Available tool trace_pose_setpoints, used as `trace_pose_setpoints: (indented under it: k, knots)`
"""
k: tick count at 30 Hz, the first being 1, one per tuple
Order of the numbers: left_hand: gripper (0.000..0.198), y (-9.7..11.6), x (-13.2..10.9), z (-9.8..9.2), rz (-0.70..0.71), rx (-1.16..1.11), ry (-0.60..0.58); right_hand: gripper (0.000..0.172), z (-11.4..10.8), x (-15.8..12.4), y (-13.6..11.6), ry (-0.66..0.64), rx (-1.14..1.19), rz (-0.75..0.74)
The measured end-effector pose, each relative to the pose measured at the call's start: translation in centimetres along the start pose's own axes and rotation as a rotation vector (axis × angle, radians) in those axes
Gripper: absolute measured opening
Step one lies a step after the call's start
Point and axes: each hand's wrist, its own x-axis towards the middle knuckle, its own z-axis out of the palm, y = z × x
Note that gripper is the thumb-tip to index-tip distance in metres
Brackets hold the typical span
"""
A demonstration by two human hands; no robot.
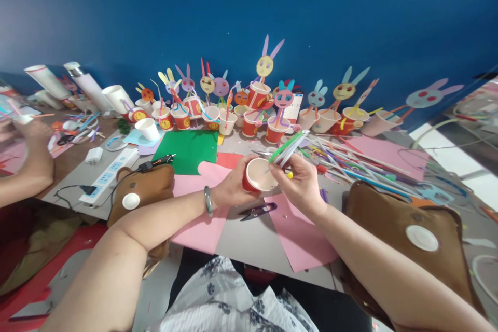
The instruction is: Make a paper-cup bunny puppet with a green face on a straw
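Note:
My left hand (pixel 232 185) is wrapped round a red paper cup (pixel 261 174), tilted so that its pale inside faces me. At the cup's right rim, my right hand (pixel 298 182) is closed on a small bunch of green and silvery-white pipe cleaners (pixel 288 148). The lower ends of the bunch come close to the cup's mouth; whether they touch it I cannot tell. Below the cup, dark thread snips (pixel 259 211) lie on the grey table. Sheets of pink paper (pixel 301 233) lie under and beside my hands.
Paper cups with rabbit-faced figures (pixel 280 109) line the blue wall. Loose pipe cleaners (pixel 350 161) spread over the right side. Brown plush cushions (pixel 408 249) flank me. At left are a power strip (pixel 112 174), a green sheet (pixel 187 148) and another person's arm (pixel 33 161).

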Motion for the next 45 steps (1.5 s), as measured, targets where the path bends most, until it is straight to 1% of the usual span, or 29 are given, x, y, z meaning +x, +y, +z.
trace_pose_setpoints:
  k: [1, 4, 6, 7, 9, 11, 13, 16, 18, 20, 21, 22, 25, 27, 31, 35, 36, 38, 41, 43, 44, 45]
  knots:
    - [0.093, -0.2, 0.0, 0.0, -0.024, 0.007, 0.004, 0.002, 0.0, 0.0, 0.2, 0.012, 0.019, 0.033]
    - [0.101, -0.8, 0.0, -0.2, -0.077, 0.041, -0.005, 0.004, 0.1, 0.1, 0.5, 0.032, 0.054, 0.107]
    - [0.101, -1.0, 0.1, -0.3, -0.094, 0.053, -0.019, 0.004, 0.1, 0.2, 0.5, -0.025, 0.03, 0.126]
    - [0.099, -1.0, 0.1, -0.3, -0.098, 0.052, -0.027, 0.006, 0.0, 0.3, 0.4, -0.068, 0.009, 0.134]
    - [0.093, -1.0, 0.0, -0.3, -0.11, 0.037, -0.04, 0.012, 0.0, 0.4, 0.3, -0.152, -0.037, 0.158]
    - [0.088, -0.9, 0.0, -0.3, -0.131, 0.0, -0.067, 0.014, 0.0, 0.4, 0.3, -0.207, -0.076, 0.178]
    - [0.084, -0.9, 0.0, -0.2, -0.153, -0.047, -0.098, 0.013, 0.1, 0.4, 0.6, -0.223, -0.093, 0.142]
    - [0.085, -0.7, 0.0, -0.2, -0.146, -0.077, -0.119, 0.011, 0.2, 0.5, 1.3, -0.183, -0.094, 0.059]
    - [0.09, -0.5, 0.1, -0.2, -0.127, -0.091, -0.132, 0.02, 0.3, 0.6, 1.9, -0.171, -0.096, 0.054]
    - [0.091, 0.2, 0.2, -0.4, -0.121, -0.111, -0.14, 0.027, 0.3, 0.6, 2.5, -0.199, -0.096, 0.062]
    - [0.086, 0.5, 0.2, -0.5, -0.128, -0.112, -0.134, 0.027, 0.4, 0.6, 2.8, -0.227, -0.095, 0.058]
    - [0.078, 1.0, 0.2, -0.7, -0.143, -0.091, -0.1, 0.027, 0.4, 0.5, 3.0, -0.253, -0.091, 0.051]
    - [0.044, 2.1, 0.4, -1.1, -0.208, -0.033, -0.051, 0.027, 0.6, 0.4, 3.4, -0.316, -0.085, 0.021]
    - [0.03, 2.5, 0.6, -1.4, -0.193, 0.013, -0.037, 0.028, 0.6, 0.4, 3.3, -0.348, -0.089, -0.02]
    - [0.028, 2.5, 0.9, -1.7, -0.123, 0.069, -0.021, 0.024, 0.5, 0.5, 2.5, -0.438, -0.099, -0.134]
    - [0.027, 2.3, 1.0, -1.8, -0.117, 0.075, -0.017, 0.016, 0.4, 0.5, 1.6, -0.483, -0.108, -0.137]
    - [0.027, 2.3, 1.0, -1.8, -0.117, 0.076, -0.014, 0.015, 0.4, 0.5, 1.6, -0.476, -0.124, -0.124]
    - [0.025, 2.3, 1.0, -1.9, -0.116, 0.078, -0.005, 0.019, 0.4, 0.5, 1.5, -0.424, -0.173, -0.099]
    - [0.026, 2.4, 0.9, -1.9, -0.13, 0.088, -0.003, 0.033, 0.3, 0.5, 1.4, -0.325, -0.217, -0.09]
    - [0.028, 2.5, 0.9, -1.9, -0.142, 0.086, -0.015, 0.04, 0.2, 0.6, 1.1, -0.284, -0.192, -0.106]
    - [0.029, 2.5, 0.9, -1.8, -0.143, 0.083, -0.021, 0.04, 0.0, 0.6, 1.0, -0.262, -0.174, -0.115]
    - [0.029, 2.5, 0.9, -1.8, -0.142, 0.081, -0.025, 0.037, -0.1, 0.7, 0.9, -0.248, -0.161, -0.125]
